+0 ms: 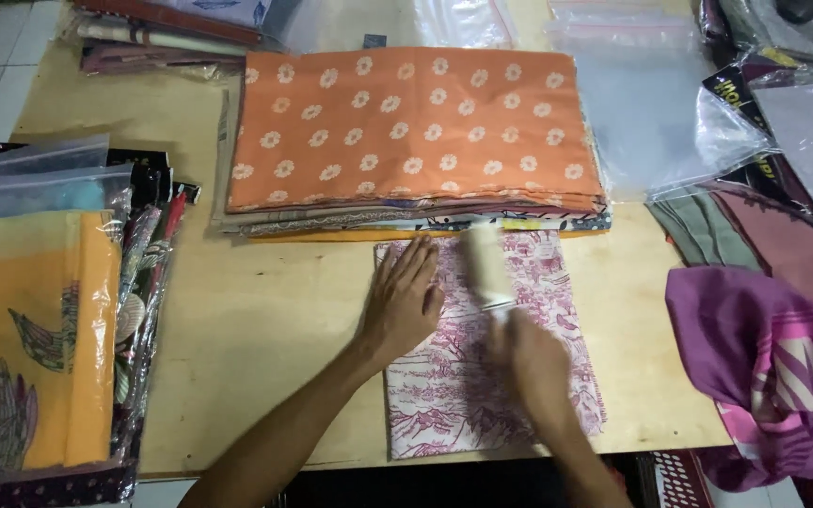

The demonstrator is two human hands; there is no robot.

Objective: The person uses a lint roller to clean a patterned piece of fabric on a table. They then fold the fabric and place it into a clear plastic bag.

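Head view: left hand (405, 303) lies flat, fingers spread, on patterned cloth (482, 376); right hand (531, 362), blurred, grips a roller (487, 266).

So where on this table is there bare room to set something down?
Bare wood lies between the bagged fabrics and the left hand, below the orange floral stack. A smaller patch sits right of the pink-printed cloth. The back and right edges are crowded.
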